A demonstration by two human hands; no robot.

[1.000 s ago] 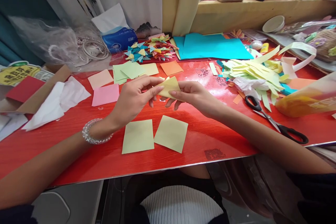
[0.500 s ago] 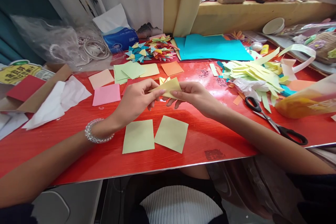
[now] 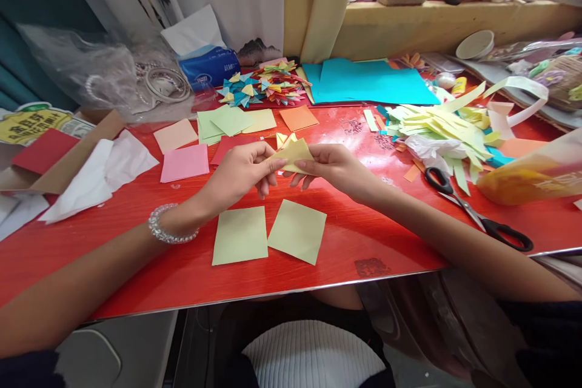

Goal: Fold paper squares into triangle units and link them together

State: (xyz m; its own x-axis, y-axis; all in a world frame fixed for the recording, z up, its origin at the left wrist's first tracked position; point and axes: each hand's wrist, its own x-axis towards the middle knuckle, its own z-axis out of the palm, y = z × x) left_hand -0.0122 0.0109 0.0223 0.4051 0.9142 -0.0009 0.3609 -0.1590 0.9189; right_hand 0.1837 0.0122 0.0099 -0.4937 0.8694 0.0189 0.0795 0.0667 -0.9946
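Note:
Between my two hands is a small folded piece of yellow paper (image 3: 294, 154), held above the red table. My left hand (image 3: 243, 173) pinches its left side between thumb and fingers. On the opposite side, my right hand (image 3: 334, 168) grips it with the thumb on top. Just behind the paper, a small folded yellow paper shape (image 3: 282, 138) shows in part. Nearer to me lie two pale yellow-green squares, a left square (image 3: 240, 236) and a slightly turned right square (image 3: 297, 231).
Pink squares (image 3: 185, 163), green squares (image 3: 231, 120) and an orange square (image 3: 299, 117) lie beyond my left hand. Folded paper pieces (image 3: 264, 85) are heaped at the back beside blue sheets (image 3: 368, 82). Black-handled scissors (image 3: 477, 215) and paper strips (image 3: 448, 127) lie on the right.
The yellow paper's outline has gone from a tilted rectangle to a more triangular, peaked shape. Both hands stay nearly in place, still gripping it.

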